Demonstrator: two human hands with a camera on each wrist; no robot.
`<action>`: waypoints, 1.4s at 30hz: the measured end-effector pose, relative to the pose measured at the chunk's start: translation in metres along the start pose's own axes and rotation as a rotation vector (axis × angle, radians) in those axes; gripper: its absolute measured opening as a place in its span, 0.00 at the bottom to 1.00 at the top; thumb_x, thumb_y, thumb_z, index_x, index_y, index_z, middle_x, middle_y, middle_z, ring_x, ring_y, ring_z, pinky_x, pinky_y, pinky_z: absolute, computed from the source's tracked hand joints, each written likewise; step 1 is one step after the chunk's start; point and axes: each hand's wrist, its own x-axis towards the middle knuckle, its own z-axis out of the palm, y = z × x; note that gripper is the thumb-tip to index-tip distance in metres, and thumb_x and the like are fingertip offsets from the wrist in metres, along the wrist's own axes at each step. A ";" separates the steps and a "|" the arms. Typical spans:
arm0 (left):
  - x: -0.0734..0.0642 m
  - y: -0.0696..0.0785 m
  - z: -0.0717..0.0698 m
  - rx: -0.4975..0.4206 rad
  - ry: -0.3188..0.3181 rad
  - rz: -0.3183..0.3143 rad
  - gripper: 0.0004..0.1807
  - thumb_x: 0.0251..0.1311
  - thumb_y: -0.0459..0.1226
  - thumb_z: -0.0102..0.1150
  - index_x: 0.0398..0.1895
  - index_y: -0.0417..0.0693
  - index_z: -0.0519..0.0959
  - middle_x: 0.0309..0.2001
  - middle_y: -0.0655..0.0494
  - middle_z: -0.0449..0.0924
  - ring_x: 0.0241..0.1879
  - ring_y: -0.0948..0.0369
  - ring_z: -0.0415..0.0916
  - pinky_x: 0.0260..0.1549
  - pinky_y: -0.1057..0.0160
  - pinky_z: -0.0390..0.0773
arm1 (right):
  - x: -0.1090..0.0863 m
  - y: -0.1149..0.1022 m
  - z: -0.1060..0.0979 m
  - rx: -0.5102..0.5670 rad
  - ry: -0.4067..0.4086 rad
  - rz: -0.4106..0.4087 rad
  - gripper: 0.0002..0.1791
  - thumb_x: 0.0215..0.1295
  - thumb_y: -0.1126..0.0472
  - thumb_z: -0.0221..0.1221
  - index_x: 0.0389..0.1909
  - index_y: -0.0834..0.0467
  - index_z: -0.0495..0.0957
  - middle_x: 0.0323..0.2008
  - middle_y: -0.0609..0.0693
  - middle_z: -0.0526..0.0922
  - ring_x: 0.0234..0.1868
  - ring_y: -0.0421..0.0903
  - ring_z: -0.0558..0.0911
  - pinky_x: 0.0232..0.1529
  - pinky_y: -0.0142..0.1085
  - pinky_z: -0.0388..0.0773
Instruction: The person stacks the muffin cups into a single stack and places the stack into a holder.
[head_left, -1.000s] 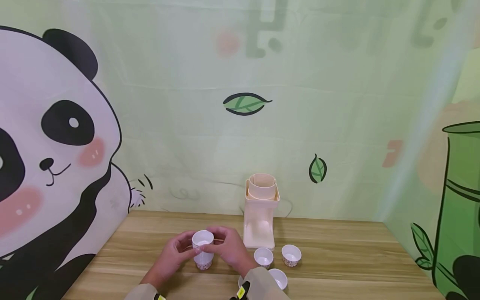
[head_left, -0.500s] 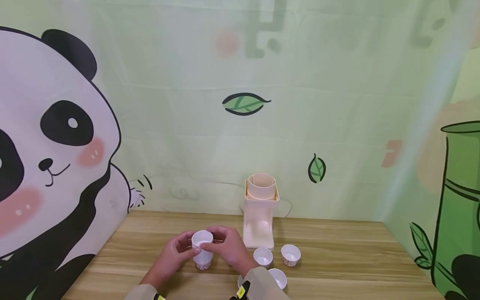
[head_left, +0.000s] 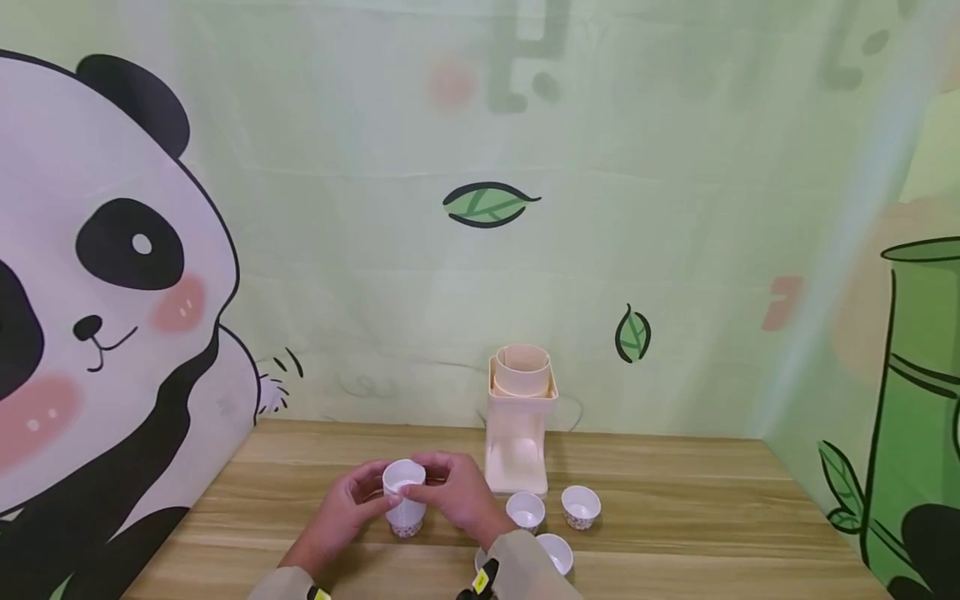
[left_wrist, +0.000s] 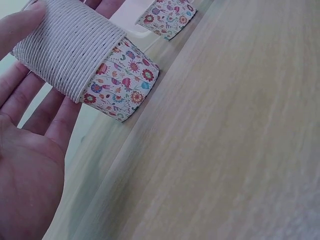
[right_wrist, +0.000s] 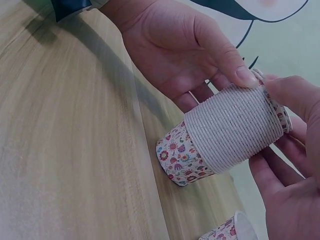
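Note:
An upright stack of nested white paper cups (head_left: pixel 406 510) stands between my two hands, its lowest cup printed with small flowers. The left hand (head_left: pixel 352 502) holds it from the left, with the thumb on the near side and fingers behind. From the right, the right hand (head_left: pixel 459 492) grips it near the top rim, thumb across the front. In the left wrist view the ribbed rims of the stack (left_wrist: pixel 70 47) show close together. The right wrist view has both thumbs near the top of the stack (right_wrist: pixel 235 127). Whether its base touches the table cannot be told.
Right of the hands, single floral cups stand on the wooden table (head_left: pixel 675 517): one cup (head_left: pixel 581 507) at the right, another (head_left: pixel 525 511) beside it, a third (head_left: pixel 556 554) nearer. One more is partly behind the right sleeve. A pink holder (head_left: pixel 519 425) stands behind.
Both hands keep their hold on the stack in nearly the same place. The head view has shifted very slightly.

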 end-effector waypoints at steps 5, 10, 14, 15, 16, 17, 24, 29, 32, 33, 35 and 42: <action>0.000 0.002 0.000 0.005 -0.007 0.004 0.30 0.62 0.36 0.70 0.67 0.39 0.73 0.64 0.39 0.79 0.61 0.58 0.78 0.57 0.72 0.75 | 0.001 -0.002 -0.001 -0.022 -0.016 0.008 0.23 0.60 0.61 0.73 0.56 0.62 0.84 0.51 0.57 0.89 0.50 0.50 0.88 0.53 0.39 0.86; 0.001 0.000 0.000 0.002 0.000 0.013 0.30 0.62 0.35 0.70 0.67 0.39 0.73 0.63 0.39 0.79 0.56 0.67 0.79 0.58 0.72 0.76 | 0.001 -0.002 -0.002 -0.025 -0.030 0.015 0.23 0.60 0.60 0.73 0.56 0.62 0.84 0.50 0.56 0.89 0.50 0.48 0.88 0.53 0.39 0.85; 0.001 0.000 0.000 -0.004 0.002 0.017 0.30 0.62 0.34 0.70 0.67 0.38 0.73 0.63 0.39 0.79 0.56 0.68 0.80 0.58 0.71 0.76 | 0.002 -0.001 -0.001 -0.031 -0.036 0.018 0.24 0.60 0.60 0.73 0.57 0.62 0.83 0.51 0.56 0.89 0.50 0.48 0.88 0.53 0.39 0.85; 0.001 0.000 0.000 -0.005 0.003 0.016 0.30 0.62 0.34 0.70 0.67 0.38 0.73 0.63 0.39 0.79 0.56 0.68 0.80 0.58 0.71 0.76 | 0.002 0.000 -0.001 -0.033 -0.036 0.021 0.24 0.60 0.60 0.73 0.57 0.62 0.83 0.51 0.56 0.89 0.50 0.48 0.88 0.53 0.39 0.85; 0.001 -0.001 0.000 -0.005 0.005 0.015 0.30 0.62 0.34 0.70 0.67 0.38 0.73 0.63 0.39 0.79 0.56 0.68 0.80 0.57 0.71 0.76 | 0.001 0.000 -0.001 -0.034 -0.036 0.023 0.24 0.60 0.60 0.73 0.57 0.62 0.83 0.51 0.55 0.89 0.50 0.48 0.88 0.54 0.40 0.85; 0.001 -0.001 0.000 -0.007 0.007 0.011 0.30 0.62 0.34 0.70 0.67 0.38 0.73 0.62 0.39 0.79 0.55 0.68 0.80 0.57 0.71 0.77 | 0.002 0.000 -0.001 -0.039 -0.035 0.023 0.24 0.61 0.60 0.73 0.57 0.62 0.83 0.51 0.55 0.89 0.50 0.48 0.87 0.54 0.40 0.85; 0.002 -0.001 0.001 -0.012 0.009 0.018 0.30 0.61 0.33 0.70 0.66 0.37 0.73 0.61 0.39 0.80 0.55 0.67 0.80 0.57 0.71 0.77 | -0.002 -0.003 -0.001 -0.122 -0.015 -0.001 0.24 0.61 0.58 0.73 0.57 0.60 0.83 0.51 0.52 0.89 0.49 0.45 0.87 0.51 0.34 0.85; 0.000 -0.001 0.001 0.002 0.013 0.016 0.30 0.61 0.35 0.70 0.67 0.38 0.73 0.61 0.40 0.80 0.56 0.66 0.80 0.57 0.72 0.76 | -0.005 -0.006 -0.005 -0.172 0.004 -0.038 0.21 0.61 0.56 0.73 0.54 0.58 0.85 0.50 0.51 0.90 0.50 0.45 0.87 0.53 0.37 0.84; 0.000 -0.001 0.002 0.003 0.018 0.012 0.31 0.61 0.35 0.70 0.66 0.38 0.73 0.61 0.40 0.81 0.56 0.66 0.80 0.57 0.72 0.76 | -0.007 -0.006 -0.010 -0.181 0.015 -0.039 0.20 0.61 0.56 0.73 0.53 0.57 0.86 0.50 0.51 0.90 0.52 0.49 0.87 0.56 0.44 0.84; 0.000 -0.001 0.002 0.003 0.019 0.013 0.31 0.61 0.35 0.71 0.66 0.38 0.73 0.61 0.39 0.81 0.56 0.65 0.80 0.57 0.72 0.76 | -0.008 -0.006 -0.012 -0.178 0.019 -0.033 0.21 0.61 0.56 0.73 0.54 0.57 0.86 0.51 0.52 0.89 0.53 0.50 0.86 0.57 0.46 0.84; 0.001 -0.002 0.002 0.004 0.019 0.012 0.31 0.60 0.34 0.71 0.66 0.38 0.73 0.61 0.39 0.81 0.56 0.66 0.80 0.57 0.72 0.77 | -0.010 -0.005 -0.016 -0.163 0.023 -0.021 0.21 0.61 0.56 0.73 0.54 0.58 0.85 0.53 0.54 0.89 0.54 0.53 0.86 0.57 0.47 0.83; 0.001 -0.002 0.003 0.011 0.018 0.029 0.31 0.60 0.34 0.71 0.67 0.37 0.73 0.60 0.38 0.80 0.54 0.69 0.80 0.57 0.72 0.77 | -0.019 -0.006 -0.032 -0.101 0.035 -0.011 0.23 0.62 0.55 0.72 0.55 0.60 0.84 0.54 0.61 0.87 0.56 0.58 0.86 0.58 0.43 0.83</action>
